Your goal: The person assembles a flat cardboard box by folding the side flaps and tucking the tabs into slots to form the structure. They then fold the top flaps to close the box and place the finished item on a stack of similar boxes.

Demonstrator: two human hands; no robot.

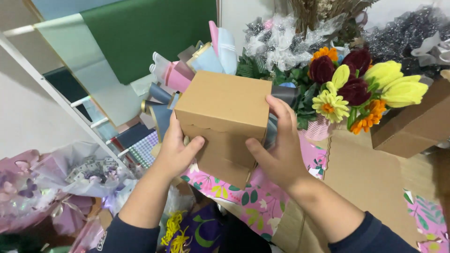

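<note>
Cardboard box (224,117) held up between both hands, above pink floral wrapping paper (262,197); underside and far faces hidden, contents impossible to tell. Plain brown, cube-like, closed on top, with a wavy-edged flap folded down over the near face and a lower corner pointing toward the wrists.

Left hand (174,151) clasping the left side: thumb pressed flat on the near face just under the wavy edge, remaining fingers wrapped behind the box and out of sight. Right hand (277,145) clasping the right side: thumb pressed against the near face, fingers held together and laid up along the right edge, tips reaching the top corner. Both forearms in dark blue sleeves, cut off at the bottom edge.

Beyond the right fingertips, a pink basket (318,129) holding a bunch of flowers (356,89), yellow, orange and dark red; basket mostly hidden behind the box and hand. Right of that, another brown carton (412,126), cut off at the edge, yellow blooms resting on it. Past the left fingers, rolls of coloured paper (178,79) standing bunched together, lower ends hidden. Left of the left wrist, wrapped bouquets (47,187) in lilac film, hard to make out
</note>
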